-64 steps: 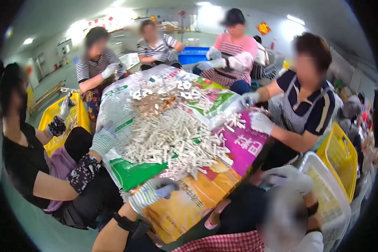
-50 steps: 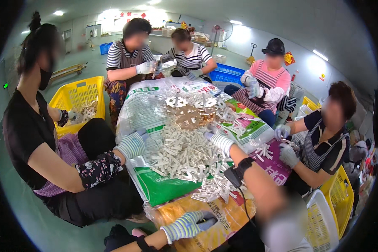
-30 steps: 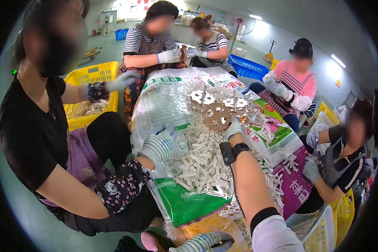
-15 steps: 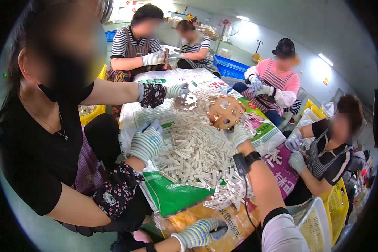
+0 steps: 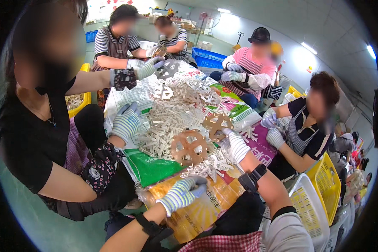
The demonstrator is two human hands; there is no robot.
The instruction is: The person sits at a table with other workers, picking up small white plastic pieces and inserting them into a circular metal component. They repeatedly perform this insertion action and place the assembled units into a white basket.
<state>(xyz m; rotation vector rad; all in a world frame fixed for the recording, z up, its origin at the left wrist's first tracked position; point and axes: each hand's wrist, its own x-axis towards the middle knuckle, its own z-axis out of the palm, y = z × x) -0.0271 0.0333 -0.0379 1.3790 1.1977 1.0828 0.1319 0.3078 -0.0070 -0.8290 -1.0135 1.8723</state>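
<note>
Right hand grasps brown wheels | left hand released on sacks | risk: wheels may slip, grip loose.

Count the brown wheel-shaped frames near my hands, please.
2: one brown wheel-shaped frame lies on the pile before the left hand; the other is at the right hand. More may be hidden.
</note>
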